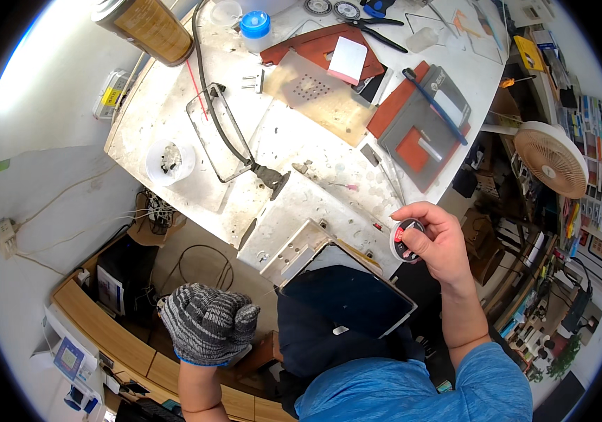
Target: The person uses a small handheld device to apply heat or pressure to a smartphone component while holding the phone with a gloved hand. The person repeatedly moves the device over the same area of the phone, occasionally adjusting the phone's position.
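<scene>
My right hand (438,243) pinches a small round spool (398,243) with a white rim and a black and red label, thumb across its face. It is just off the right end of the white metal machine (329,204). My left hand (209,325) wears a grey and black knitted glove and is closed in a fist to the left of the machine; whatever is inside it is hidden. Between the hands, a dark-screened tablet or phone (347,292) slants down from the machine's front edge, over my lap. Neither hand visibly touches the screen.
On the white bench are a white cup (171,163), a metal frame (220,133), a black cable (223,130), a blue-lidded jar (255,29), a spray can (143,32), pliers (378,32) and a grey-red mat (427,123). A fan (551,160) stands at right, wooden drawers (132,344) at lower left.
</scene>
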Available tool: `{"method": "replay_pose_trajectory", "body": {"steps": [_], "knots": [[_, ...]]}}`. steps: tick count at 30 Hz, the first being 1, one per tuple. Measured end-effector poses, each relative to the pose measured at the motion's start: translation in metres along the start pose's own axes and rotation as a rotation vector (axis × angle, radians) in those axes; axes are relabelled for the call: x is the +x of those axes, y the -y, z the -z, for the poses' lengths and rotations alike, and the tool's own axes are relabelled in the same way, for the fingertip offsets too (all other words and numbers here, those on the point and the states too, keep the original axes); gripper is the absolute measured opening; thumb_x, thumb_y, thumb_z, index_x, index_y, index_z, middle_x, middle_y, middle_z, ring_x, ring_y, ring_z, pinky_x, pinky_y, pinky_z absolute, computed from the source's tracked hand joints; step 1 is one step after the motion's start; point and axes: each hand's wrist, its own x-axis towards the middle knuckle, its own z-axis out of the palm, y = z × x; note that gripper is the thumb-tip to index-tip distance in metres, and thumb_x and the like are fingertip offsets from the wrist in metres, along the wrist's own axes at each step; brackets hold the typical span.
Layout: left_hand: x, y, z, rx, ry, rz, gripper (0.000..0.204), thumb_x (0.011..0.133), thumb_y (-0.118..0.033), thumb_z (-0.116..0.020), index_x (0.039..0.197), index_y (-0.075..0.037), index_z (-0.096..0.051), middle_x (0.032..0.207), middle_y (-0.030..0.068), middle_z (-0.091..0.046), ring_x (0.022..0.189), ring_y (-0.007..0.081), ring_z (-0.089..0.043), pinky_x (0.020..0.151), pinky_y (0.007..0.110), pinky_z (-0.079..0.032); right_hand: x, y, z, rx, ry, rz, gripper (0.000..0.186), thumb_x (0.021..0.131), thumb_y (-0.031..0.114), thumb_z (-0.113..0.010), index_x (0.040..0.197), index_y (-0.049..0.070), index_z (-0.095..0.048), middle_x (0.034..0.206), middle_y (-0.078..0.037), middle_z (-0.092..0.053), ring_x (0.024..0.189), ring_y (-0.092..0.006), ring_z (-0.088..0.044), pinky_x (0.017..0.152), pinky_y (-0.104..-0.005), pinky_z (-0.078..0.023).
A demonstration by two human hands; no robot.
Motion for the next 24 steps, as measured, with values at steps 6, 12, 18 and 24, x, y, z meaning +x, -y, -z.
{"method": "replay_pose_trajectory", "body": {"steps": [6, 12, 18, 24], "knots": [[-0.007, 0.002, -0.001, -0.034, -0.063, 0.033, 0.013, 0.076, -0.026, -0.069, 0.07, -0.017, -0.064, 0.064, 0.0027, -0.06, 0.062, 0.0279, -0.058, 0.06, 0.042, -0.043, 0.001, 0.001, -0.001, 0.001, 0.002, 0.014, 0.029, 0.09, 0.017, -0.067, 0.113, 0.0, -0.06, 0.091, -0.002, -0.065, 0.073, -0.0039, -0.06, 0.056, -0.0164, -0.046], [-0.014, 0.005, 0.002, 0.001, -0.07, 0.051, 0.014, 0.078, -0.026, -0.067, 0.069, -0.016, -0.063, 0.065, 0.0029, -0.06, 0.062, 0.0279, -0.058, 0.061, 0.043, -0.044, 0.004, 0.001, -0.004, 0.024, 0.02, 0.032, 0.028, 0.09, 0.013, -0.067, 0.113, -0.001, -0.06, 0.093, -0.003, -0.064, 0.079, -0.0058, -0.061, 0.067, -0.0193, -0.049], [-0.026, 0.014, 0.003, -0.003, -0.092, 0.069, 0.014, 0.08, -0.024, -0.064, 0.068, -0.016, -0.063, 0.068, 0.003, -0.062, 0.063, 0.0279, -0.058, 0.063, 0.042, -0.045, 0.006, 0.003, -0.006, 0.046, 0.033, 0.012, 0.029, 0.088, 0.011, -0.068, 0.113, -0.002, -0.06, 0.096, -0.004, -0.064, 0.086, -0.007, -0.06, 0.077, -0.0215, -0.049], [-0.035, 0.02, 0.005, 0.064, -0.113, 0.068, 0.013, 0.082, -0.023, -0.062, 0.071, -0.015, -0.062, 0.071, 0.0041, -0.061, 0.067, 0.0291, -0.058, 0.064, 0.043, -0.045, 0.007, 0.004, -0.006, 0.027, 0.069, 0.021, 0.031, 0.087, 0.013, -0.07, 0.114, 0.0, -0.06, 0.096, -0.002, -0.062, 0.087, -0.0058, -0.058, 0.079, -0.021, -0.047]]}}
